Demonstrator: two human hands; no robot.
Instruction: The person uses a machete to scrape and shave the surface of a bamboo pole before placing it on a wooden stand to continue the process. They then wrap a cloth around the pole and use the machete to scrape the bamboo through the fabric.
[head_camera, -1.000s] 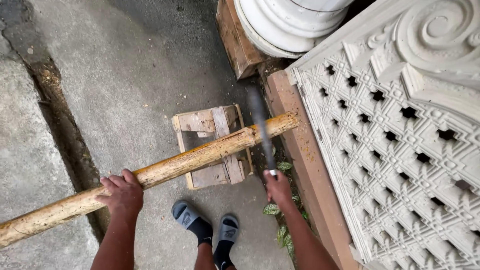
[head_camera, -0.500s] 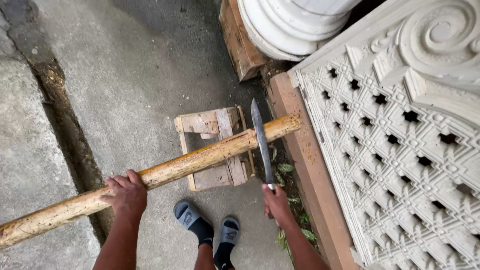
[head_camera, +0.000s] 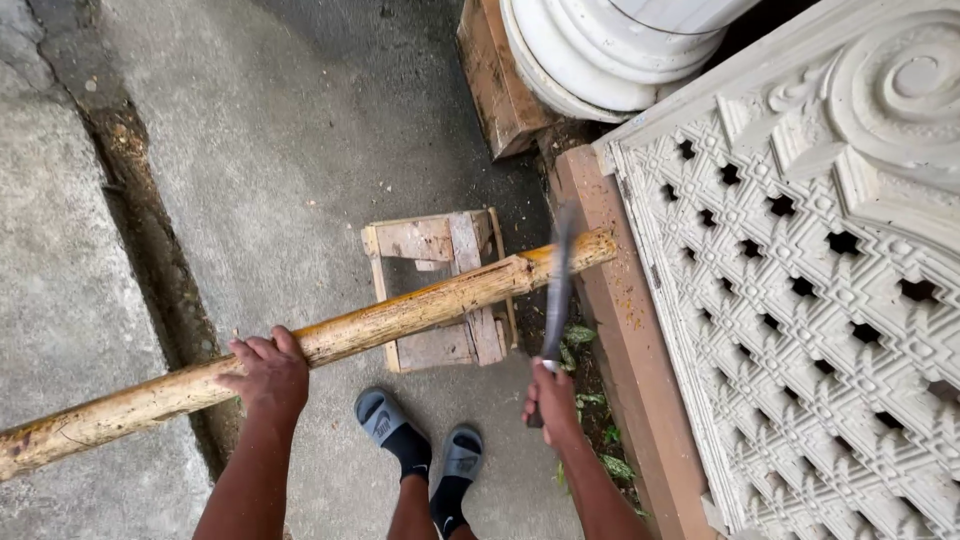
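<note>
The left hand wraps tight around a long wooden pole, steadying it across a small wooden stool at frame centre, so the right hand, clenched on a machete, can reach its far end

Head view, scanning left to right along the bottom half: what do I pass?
Left hand on the wooden pole → grey sandals → right hand gripping the long blade → brown ledge → white lattice panel.

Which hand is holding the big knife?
The right hand grips the long blade by its handle. The left hand rests on the wooden pole instead.
</note>
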